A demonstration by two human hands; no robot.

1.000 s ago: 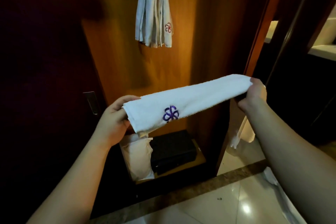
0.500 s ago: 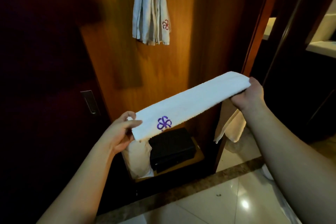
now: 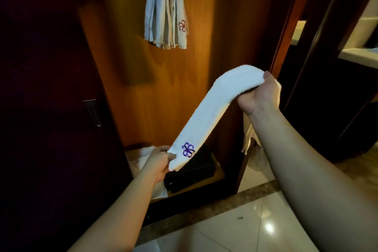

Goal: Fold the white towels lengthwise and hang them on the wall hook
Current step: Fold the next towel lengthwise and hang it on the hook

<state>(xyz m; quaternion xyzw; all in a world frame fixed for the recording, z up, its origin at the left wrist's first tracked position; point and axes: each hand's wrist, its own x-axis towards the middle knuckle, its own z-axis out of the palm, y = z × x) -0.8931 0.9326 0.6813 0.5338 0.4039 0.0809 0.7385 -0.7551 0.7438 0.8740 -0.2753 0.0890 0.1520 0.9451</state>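
Left hand low and near, fingers pinched shut; right hand raised farther right — closed, apparently palm up — both forearms extended.

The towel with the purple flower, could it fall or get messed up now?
Maybe. The left hand only pinches the low end of the folded towel, so that end might slip toward the floor. The middle sags between both hands, so the fold could open. The hanging towels already crowd the top, so adding another could knock them.
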